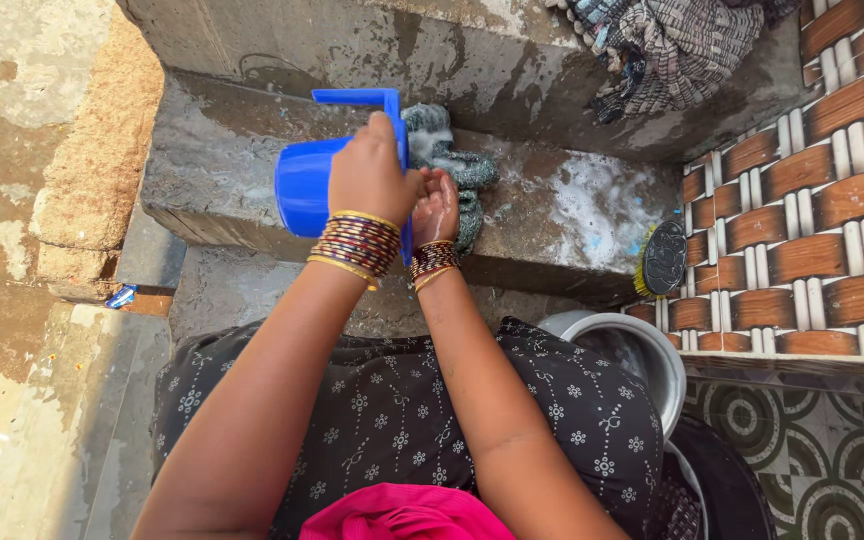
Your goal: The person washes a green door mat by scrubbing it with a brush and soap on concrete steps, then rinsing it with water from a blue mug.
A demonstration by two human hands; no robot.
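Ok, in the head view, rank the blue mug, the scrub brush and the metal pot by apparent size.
1. Metal pot, though partly hidden.
2. Blue mug, held in the left hand; nearly as big, so unsure.
3. Scrub brush, clearly smallest.

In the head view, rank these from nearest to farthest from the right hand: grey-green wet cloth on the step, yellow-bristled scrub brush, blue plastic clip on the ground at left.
Measured from the right hand:
1. Grey-green wet cloth, bunched on the concrete step, directly behind the hand, about touching it.
2. Yellow-bristled scrub brush, standing on edge at the step's right end, by the woven panel.
3. Blue plastic clip, on the ground far left, below the step.
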